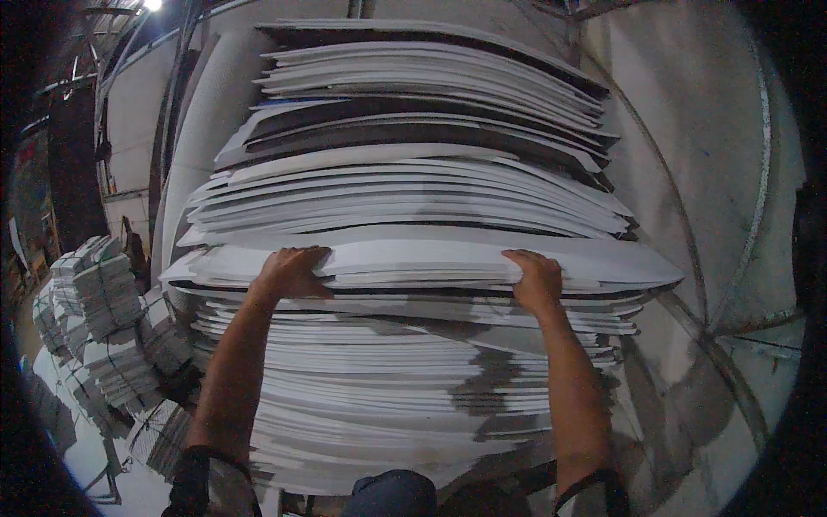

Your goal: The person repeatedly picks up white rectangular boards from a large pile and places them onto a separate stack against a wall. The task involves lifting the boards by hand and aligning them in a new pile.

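Observation:
A tall pile of large, thin white sheets (413, 202) fills the middle of the view; whether they are board or foam I cannot tell. Halfway up it, a bundle of white sheets (413, 257) bulges toward me. My left hand (294, 272) is closed over the bundle's front edge, left of centre, fingers on top and thumb lower. On the right, my right hand (536, 277) grips the same edge, its fingertips on the upper face. Both arms reach forward, and the bundle still rests on the sheets below.
Tied bundles of small white pieces (108, 297) are heaped at the left. Dark sheets (422, 138) lie between white ones higher in the pile. A pale wall or covering (715, 164) with curved bars stands close on the right. A rounded white roll or panel (202, 129) rises behind the pile's left side.

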A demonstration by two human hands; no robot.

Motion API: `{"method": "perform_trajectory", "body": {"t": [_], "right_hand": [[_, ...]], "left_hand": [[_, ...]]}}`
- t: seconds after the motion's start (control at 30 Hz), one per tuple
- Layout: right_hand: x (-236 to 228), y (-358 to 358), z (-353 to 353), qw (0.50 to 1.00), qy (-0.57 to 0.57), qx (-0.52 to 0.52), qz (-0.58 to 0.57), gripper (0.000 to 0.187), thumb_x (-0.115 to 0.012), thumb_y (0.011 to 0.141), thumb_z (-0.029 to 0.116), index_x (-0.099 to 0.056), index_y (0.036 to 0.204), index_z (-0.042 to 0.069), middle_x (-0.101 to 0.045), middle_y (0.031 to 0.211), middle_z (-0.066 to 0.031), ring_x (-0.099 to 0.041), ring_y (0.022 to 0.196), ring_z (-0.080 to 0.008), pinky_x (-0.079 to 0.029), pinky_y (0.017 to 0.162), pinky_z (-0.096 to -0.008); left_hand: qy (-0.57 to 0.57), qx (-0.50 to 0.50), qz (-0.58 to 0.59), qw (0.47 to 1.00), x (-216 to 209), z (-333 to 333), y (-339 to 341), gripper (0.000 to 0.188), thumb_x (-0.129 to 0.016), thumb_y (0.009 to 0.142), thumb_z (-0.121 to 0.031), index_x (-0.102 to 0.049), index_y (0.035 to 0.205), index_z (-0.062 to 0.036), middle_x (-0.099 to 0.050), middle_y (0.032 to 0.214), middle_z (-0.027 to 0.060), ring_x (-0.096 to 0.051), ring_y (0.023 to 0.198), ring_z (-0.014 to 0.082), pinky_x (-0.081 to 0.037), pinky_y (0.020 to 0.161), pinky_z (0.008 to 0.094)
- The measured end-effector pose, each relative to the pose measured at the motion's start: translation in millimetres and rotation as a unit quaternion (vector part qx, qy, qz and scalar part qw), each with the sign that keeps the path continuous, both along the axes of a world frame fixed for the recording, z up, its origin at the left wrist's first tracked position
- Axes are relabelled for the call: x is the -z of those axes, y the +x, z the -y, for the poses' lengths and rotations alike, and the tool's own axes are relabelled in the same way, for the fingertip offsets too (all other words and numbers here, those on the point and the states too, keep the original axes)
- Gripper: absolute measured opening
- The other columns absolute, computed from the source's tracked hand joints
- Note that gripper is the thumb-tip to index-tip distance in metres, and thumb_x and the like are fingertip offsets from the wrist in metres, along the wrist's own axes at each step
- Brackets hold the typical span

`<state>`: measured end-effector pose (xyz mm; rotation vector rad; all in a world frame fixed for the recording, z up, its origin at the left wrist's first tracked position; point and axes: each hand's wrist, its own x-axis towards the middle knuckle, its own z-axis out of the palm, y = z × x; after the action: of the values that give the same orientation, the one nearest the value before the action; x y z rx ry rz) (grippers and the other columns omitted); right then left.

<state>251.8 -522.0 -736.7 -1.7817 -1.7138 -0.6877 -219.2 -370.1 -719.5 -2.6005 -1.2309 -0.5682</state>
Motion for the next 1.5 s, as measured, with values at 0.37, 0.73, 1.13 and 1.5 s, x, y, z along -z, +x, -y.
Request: {"method": "perform_trajectory", "body": {"t": [0.37,0.73,1.13,1.5], "right_hand": [[-3,2,-7,0.999,0.008,0.051,0.003,0.061,-0.077,0.075,0.006,-0.069,0.132,0.027,-0.069,0.131,-0.003,-0.062,0.123,-0.0277,-0.045,0.103,-0.0477],[-9,0,5,1.0,0.022,0.01,-0.006,0.06,-0.066,0.071,-0.008,-0.076,0.122,0.023,-0.072,0.128,-0.008,-0.065,0.121,-0.0291,-0.048,0.101,-0.0461],[-16,3,-12,0.999,0.003,0.033,0.004,0.057,-0.071,0.073,-0.003,-0.074,0.124,0.023,-0.072,0.123,-0.0084,-0.065,0.117,-0.0311,-0.049,0.098,-0.0462],[-7,21,-14,0.998,0.015,0.039,0.037,0.059,-0.074,0.072,0.003,-0.072,0.127,0.024,-0.071,0.126,-0.0096,-0.066,0.115,-0.033,-0.049,0.098,-0.049]], "left_hand": [[-0.097,-0.037,-0.026,0.994,-30,7,16,0.102,-0.079,0.072,-0.071,-0.053,0.15,-0.0101,-0.065,0.139,0.0177,-0.063,0.128,0.0353,-0.048,0.11,0.0471],[-0.052,-0.065,-0.03,0.996,9,11,5,0.117,-0.08,0.067,-0.076,-0.043,0.156,-0.0091,-0.053,0.151,0.0196,-0.056,0.134,0.0377,-0.044,0.114,0.0477],[-0.133,-0.021,-0.004,0.991,-8,-40,-14,0.116,-0.075,0.063,-0.084,-0.058,0.144,-0.0032,-0.06,0.144,0.0234,-0.056,0.135,0.0384,-0.044,0.115,0.0452],[-0.24,-0.187,0.069,0.95,6,-98,-94,0.093,-0.034,0.092,-0.086,-0.044,0.158,-0.0205,-0.042,0.162,0.0129,-0.039,0.15,0.0368,-0.026,0.125,0.0489]]}}
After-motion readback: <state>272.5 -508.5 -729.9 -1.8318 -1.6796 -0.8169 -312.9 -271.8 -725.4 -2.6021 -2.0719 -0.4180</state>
